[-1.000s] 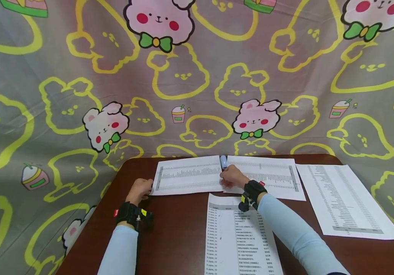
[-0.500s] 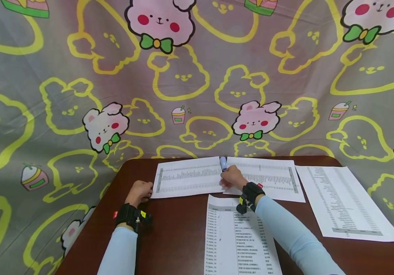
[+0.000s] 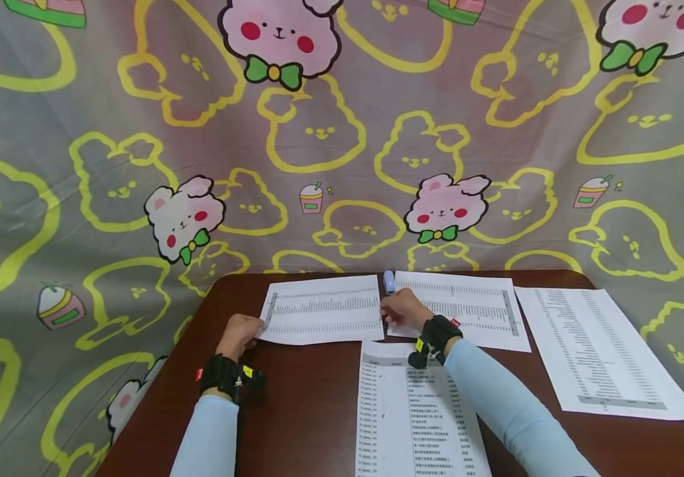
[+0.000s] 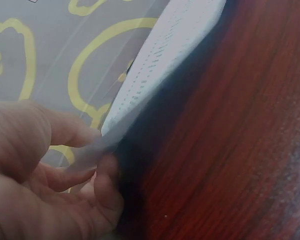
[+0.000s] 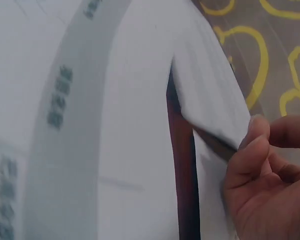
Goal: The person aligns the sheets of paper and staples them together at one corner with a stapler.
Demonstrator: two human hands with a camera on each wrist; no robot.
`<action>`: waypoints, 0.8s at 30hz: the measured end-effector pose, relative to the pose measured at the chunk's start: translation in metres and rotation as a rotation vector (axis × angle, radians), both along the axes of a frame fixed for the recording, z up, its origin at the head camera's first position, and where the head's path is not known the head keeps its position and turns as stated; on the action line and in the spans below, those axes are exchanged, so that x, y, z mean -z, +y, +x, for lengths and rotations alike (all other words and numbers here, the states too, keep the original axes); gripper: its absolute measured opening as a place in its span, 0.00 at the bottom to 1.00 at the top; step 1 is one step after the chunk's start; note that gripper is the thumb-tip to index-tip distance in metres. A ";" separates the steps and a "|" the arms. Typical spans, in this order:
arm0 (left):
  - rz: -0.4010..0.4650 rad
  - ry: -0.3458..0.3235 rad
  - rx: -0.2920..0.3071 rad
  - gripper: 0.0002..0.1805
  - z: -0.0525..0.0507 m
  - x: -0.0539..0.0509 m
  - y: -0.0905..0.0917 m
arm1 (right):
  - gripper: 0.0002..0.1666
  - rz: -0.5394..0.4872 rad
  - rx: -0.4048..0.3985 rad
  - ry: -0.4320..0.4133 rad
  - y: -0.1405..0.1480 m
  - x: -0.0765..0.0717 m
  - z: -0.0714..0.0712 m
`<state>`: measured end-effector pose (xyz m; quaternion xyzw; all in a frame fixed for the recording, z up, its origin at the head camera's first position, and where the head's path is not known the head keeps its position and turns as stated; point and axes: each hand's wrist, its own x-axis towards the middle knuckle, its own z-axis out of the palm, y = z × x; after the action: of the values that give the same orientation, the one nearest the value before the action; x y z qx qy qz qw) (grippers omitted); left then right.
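Observation:
A printed paper sheet (image 3: pixel 321 308) spans the space between both hands at the back of the table. My left hand (image 3: pixel 240 334) pinches its left end between thumb and fingers; in the left wrist view that paper edge (image 4: pixel 155 65) stands off the dark wood. At the opposite end, my right hand (image 3: pixel 404 309) pinches the near corner, and the right wrist view has the paper (image 5: pixel 205 75) bent and lifted there. Just beyond the right hand lies a small light-blue rounded object (image 3: pixel 389 282), its kind unclear. Beside it, a second printed sheet (image 3: pixel 479 308) lies partly under the right hand.
A third printed sheet (image 3: pixel 401 417) lies nearest the person, partly beneath the right forearm. Another sheet (image 3: pixel 601 344) reaches toward the right side. The brown table (image 3: pixel 300 404) ends at a patterned cloth (image 3: pixel 342 152) hung behind it.
The sheet between the hands has shifted slightly left and come away from the light-blue object, leaving a dark gap before the second sheet. Both hands keep their hold.

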<state>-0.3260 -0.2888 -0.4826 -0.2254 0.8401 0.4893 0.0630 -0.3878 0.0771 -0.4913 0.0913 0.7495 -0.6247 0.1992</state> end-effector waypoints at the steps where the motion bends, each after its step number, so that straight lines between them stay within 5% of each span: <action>1: -0.008 0.004 0.002 0.20 0.000 0.000 0.000 | 0.09 -0.002 -0.013 0.001 -0.002 -0.001 0.000; 7: 0.006 0.009 -0.009 0.32 0.002 0.002 -0.001 | 0.11 0.010 -0.023 0.031 -0.009 -0.003 0.002; 14: 0.122 0.000 -0.039 0.20 0.005 0.002 -0.005 | 0.10 0.082 0.024 0.072 -0.002 -0.002 0.004; 24: 0.303 0.033 -0.088 0.21 0.007 0.007 -0.008 | 0.08 0.130 -0.052 0.087 0.006 -0.003 0.004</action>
<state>-0.3189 -0.2970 -0.4896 -0.2418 0.7468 0.6165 0.0610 -0.3840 0.0827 -0.4880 0.0575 0.7986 -0.5725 0.1764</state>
